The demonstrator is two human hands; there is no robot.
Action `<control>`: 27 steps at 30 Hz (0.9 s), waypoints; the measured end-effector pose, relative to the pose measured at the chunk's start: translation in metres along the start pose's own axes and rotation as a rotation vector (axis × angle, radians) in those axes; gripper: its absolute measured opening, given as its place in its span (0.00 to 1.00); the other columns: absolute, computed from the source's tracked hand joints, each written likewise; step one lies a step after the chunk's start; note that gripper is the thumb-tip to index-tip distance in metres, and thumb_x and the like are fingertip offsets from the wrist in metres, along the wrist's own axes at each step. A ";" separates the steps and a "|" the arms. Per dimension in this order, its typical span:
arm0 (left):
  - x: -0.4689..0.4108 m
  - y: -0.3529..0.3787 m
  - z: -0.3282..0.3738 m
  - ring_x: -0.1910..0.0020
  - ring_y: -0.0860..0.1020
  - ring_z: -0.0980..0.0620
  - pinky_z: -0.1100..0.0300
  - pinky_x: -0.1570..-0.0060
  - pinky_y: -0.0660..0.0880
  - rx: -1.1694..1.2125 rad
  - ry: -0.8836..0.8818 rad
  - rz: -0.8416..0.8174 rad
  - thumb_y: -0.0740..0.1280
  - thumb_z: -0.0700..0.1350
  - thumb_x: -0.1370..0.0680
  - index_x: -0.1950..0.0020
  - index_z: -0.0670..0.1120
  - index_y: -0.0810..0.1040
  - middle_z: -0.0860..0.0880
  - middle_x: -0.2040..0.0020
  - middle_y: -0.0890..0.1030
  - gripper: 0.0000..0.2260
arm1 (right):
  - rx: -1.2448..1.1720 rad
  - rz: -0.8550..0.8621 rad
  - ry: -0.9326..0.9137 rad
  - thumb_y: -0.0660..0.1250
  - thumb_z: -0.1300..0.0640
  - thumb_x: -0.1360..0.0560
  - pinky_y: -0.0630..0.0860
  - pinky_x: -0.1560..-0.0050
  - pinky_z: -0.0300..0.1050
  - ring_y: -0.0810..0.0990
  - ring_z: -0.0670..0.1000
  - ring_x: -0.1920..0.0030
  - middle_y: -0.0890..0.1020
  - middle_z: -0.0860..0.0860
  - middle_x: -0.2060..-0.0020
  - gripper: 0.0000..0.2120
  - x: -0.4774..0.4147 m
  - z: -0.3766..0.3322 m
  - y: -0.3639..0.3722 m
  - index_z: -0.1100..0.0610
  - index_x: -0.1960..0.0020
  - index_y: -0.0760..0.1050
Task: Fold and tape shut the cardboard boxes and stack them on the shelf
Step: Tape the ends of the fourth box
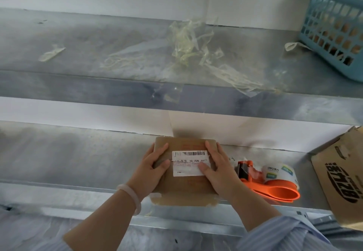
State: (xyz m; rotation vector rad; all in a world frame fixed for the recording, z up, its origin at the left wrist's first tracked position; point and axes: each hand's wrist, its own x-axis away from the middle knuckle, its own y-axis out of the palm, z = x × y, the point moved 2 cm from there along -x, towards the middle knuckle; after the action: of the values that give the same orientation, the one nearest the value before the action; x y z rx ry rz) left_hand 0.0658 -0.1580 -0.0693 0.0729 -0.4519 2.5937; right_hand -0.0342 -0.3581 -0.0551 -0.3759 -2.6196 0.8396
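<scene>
Metal shelving filled the view. Its upper shelf (78, 40) carried a blue basket (337, 24) at right and a tangle of used tape scraps (192, 42). On the lower shelf (78, 158) sat a printed carton (341, 174) at far right, the small cardboard box (188, 189) and, just beside it, an orange tape dispenser (271, 182). The left hand (155, 164) and right hand (218, 168) each had a grip clamped on the box's sides, thumbs on its white label (188, 162).
</scene>
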 end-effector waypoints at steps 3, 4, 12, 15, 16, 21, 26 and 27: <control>0.014 -0.001 0.001 0.34 0.71 0.52 0.55 0.34 0.71 -0.209 -0.042 0.134 0.67 0.54 0.22 0.28 0.63 0.67 0.55 0.28 0.69 0.22 | -0.025 0.100 0.005 0.67 0.45 0.23 0.60 0.27 0.51 0.57 0.51 0.24 0.54 0.44 0.23 0.31 0.011 -0.006 -0.004 0.37 0.24 0.57; 0.021 0.002 0.002 0.36 0.72 0.53 0.58 0.36 0.72 -0.217 -0.028 0.106 0.68 0.53 0.22 0.27 0.62 0.66 0.55 0.29 0.69 0.24 | -0.026 0.125 0.005 0.68 0.45 0.24 0.62 0.28 0.52 0.59 0.51 0.26 0.57 0.45 0.24 0.30 0.014 -0.007 -0.005 0.37 0.26 0.60; 0.050 0.017 0.002 0.44 0.75 0.59 0.70 0.54 0.75 -0.082 -0.035 0.169 0.75 0.50 0.27 0.32 0.65 0.67 0.55 0.36 0.73 0.29 | 0.011 0.075 -0.074 0.67 0.49 0.22 0.62 0.33 0.44 0.60 0.41 0.37 0.64 0.45 0.28 0.26 0.032 -0.001 -0.014 0.40 0.27 0.62; 0.064 0.015 0.000 0.42 0.75 0.56 0.67 0.52 0.77 -0.001 -0.042 0.241 0.75 0.48 0.27 0.34 0.67 0.67 0.55 0.35 0.72 0.27 | 0.002 0.060 -0.127 0.68 0.48 0.23 0.64 0.32 0.47 0.60 0.39 0.36 0.64 0.42 0.29 0.27 0.041 0.001 -0.014 0.37 0.28 0.62; 0.069 0.013 0.000 0.41 0.74 0.55 0.68 0.52 0.76 0.001 -0.047 0.278 0.75 0.48 0.27 0.35 0.68 0.67 0.55 0.34 0.72 0.27 | -0.014 0.053 -0.151 0.69 0.48 0.24 0.65 0.34 0.45 0.60 0.39 0.35 0.64 0.40 0.30 0.27 0.043 0.000 -0.014 0.36 0.29 0.62; 0.101 -0.008 0.001 0.45 0.73 0.62 0.73 0.54 0.70 -0.008 -0.065 0.446 0.74 0.50 0.27 0.33 0.67 0.67 0.60 0.39 0.72 0.27 | -0.032 -0.039 -0.289 0.68 0.46 0.23 0.69 0.30 0.48 0.63 0.39 0.34 0.60 0.30 0.37 0.28 0.052 -0.018 0.000 0.31 0.29 0.60; 0.128 -0.057 -0.002 0.44 0.74 0.60 0.67 0.49 0.72 -0.008 -0.068 0.543 0.75 0.51 0.28 0.38 0.73 0.66 0.59 0.38 0.73 0.27 | -0.049 -0.117 -0.435 0.69 0.48 0.23 0.64 0.28 0.42 0.63 0.35 0.34 0.64 0.32 0.36 0.29 0.052 -0.060 0.034 0.33 0.29 0.59; 0.132 -0.069 -0.004 0.43 0.74 0.59 0.63 0.45 0.74 -0.001 -0.072 0.558 0.75 0.52 0.28 0.38 0.74 0.66 0.59 0.38 0.73 0.27 | -0.041 -0.113 -0.463 0.69 0.49 0.23 0.64 0.28 0.42 0.63 0.35 0.33 0.64 0.31 0.36 0.30 0.051 -0.069 0.043 0.33 0.29 0.59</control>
State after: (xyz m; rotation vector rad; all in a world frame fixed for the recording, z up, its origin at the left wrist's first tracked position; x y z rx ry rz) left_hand -0.0154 -0.0379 -0.0347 0.0442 -0.5636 3.1450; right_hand -0.0453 -0.2717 -0.0154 -0.0411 -3.0484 0.9249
